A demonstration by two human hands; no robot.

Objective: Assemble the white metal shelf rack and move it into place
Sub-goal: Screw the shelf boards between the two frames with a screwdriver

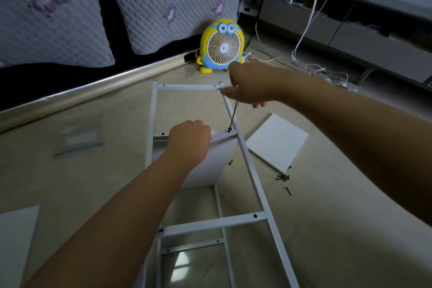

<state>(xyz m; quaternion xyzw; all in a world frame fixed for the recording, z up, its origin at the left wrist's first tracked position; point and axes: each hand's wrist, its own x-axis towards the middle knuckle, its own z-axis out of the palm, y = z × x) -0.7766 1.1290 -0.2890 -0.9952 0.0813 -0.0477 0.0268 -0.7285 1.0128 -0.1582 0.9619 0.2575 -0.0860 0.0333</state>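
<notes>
**Screwdriver set on a crossbar screw of the white rack frame**

The white metal rack frame (251,170) lies lengthwise across the tiled floor (93,182), running away from the person like a ladder with two long rails and several crossbars. Under its near end, more white bars of the same kind show through.

The left hand (189,140) is over the frame's middle crossbar. Its fingers are curled over the top edge of a white shelf board (210,168), gripping it. The board sits inside the frame, between the rails, and reaches from that crossbar back toward the person.

The right hand (247,86) is above the frame's far right corner, closed round the handle of a screwdriver (233,116); the handle itself is hidden in the fist. The thin shaft slants down from the hand to the right end of the middle crossbar, where its tip meets a dark screw (229,130) just inside the right rail.

One loose black screw (231,162) lies just inside the right rail, beside the board. A small heap of black screws (283,177) lies on the floor to the right of the frame, near the corner of a second white board (278,142) that lies flat there. A clear plastic bag (79,145) lies to the left of the frame, well apart. Beyond the far end of the frame stands a yellow and blue cartoon-shaped fan (221,45), with white cables (311,68) trailing to its right.
</notes>
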